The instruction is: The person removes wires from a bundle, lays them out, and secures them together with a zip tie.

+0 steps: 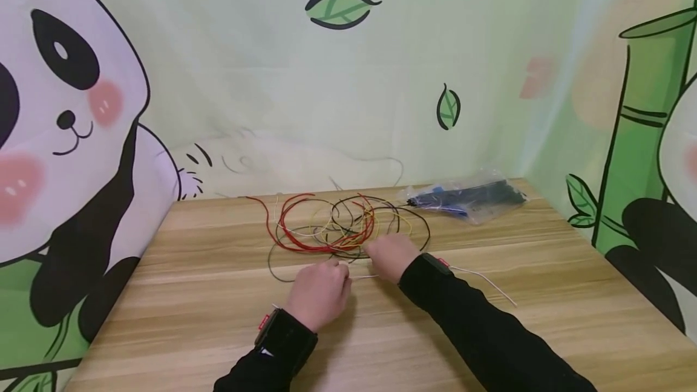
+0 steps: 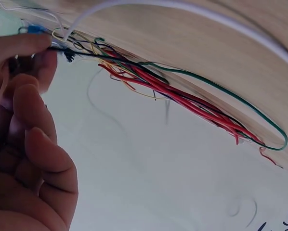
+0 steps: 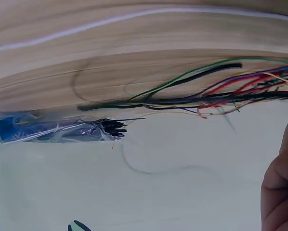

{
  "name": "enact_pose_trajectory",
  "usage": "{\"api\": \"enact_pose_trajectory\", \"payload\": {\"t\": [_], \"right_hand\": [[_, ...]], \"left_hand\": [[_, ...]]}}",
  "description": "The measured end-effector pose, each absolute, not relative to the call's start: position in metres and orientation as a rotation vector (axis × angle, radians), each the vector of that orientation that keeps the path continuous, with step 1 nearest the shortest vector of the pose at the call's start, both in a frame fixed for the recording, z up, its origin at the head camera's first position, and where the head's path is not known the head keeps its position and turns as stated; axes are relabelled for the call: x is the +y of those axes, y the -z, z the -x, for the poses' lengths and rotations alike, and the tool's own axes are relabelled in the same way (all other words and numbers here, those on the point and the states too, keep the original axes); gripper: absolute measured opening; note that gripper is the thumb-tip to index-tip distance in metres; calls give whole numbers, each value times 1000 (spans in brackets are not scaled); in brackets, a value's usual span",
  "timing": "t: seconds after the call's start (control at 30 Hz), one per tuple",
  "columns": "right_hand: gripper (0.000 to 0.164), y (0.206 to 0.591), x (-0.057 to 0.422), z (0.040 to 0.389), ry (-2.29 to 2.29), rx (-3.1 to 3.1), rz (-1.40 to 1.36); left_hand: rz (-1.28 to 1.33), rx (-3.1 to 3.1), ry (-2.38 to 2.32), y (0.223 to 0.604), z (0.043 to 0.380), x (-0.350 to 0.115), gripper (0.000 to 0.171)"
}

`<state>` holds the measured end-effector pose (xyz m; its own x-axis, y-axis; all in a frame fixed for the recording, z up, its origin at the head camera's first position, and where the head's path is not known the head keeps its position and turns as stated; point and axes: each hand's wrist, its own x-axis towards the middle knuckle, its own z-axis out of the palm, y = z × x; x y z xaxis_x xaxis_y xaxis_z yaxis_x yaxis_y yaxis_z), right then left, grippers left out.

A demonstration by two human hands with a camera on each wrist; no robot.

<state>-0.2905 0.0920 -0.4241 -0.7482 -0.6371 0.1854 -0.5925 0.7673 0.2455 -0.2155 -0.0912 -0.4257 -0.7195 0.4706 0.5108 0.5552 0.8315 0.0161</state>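
Note:
A loose tangle of thin wires (image 1: 327, 244) in red, black, green, yellow and white lies on the wooden table. My left hand (image 1: 321, 292) is just in front of the tangle, fingers curled. In the left wrist view its thumb and index finger pinch a dark wire (image 2: 105, 58). Closer to the tangle, my right hand (image 1: 392, 256) has its fingertips on the tangle's near edge and grips a wire there. Which wire cannot be told, as the fingertips are hidden. A white wire (image 1: 484, 279) runs past both hands, with its right end behind the right forearm.
Behind the tangle on the right lies a clear plastic bag (image 1: 468, 198) with black strips and something blue inside. A printed cloth (image 1: 245, 77) with pandas, leaves and bamboo stands around the wooden table (image 1: 179, 295). Black sleeves cover both forearms.

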Motion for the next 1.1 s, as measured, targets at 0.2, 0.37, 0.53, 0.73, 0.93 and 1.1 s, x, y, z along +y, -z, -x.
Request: {"api": "enact_pose_trajectory", "payload": {"t": [0.2,0.37,0.53,0.73,0.93,1.1], "right_hand": [[12,416,91,277,171,-2585,-884],[9,418,86,266,4,-2506,-873],[3,425,82,256,-142,-2421,-913],[7,428,78,250,-268,-2291,-992],[9,430,78,249,-279,-2285,-1059],[7,431,81,256,-262,-2335,-1029]], "left_hand": [[713,-2526,277,427,217,-92,13],[716,-2551,324,427,219,-92,38],[731,-2580,332,430,219,-91,42],[668,-2582,328,434,222,-91,25],[585,-2561,305,435,221,-95,8],[573,-2537,319,435,225,-102,11]]}}
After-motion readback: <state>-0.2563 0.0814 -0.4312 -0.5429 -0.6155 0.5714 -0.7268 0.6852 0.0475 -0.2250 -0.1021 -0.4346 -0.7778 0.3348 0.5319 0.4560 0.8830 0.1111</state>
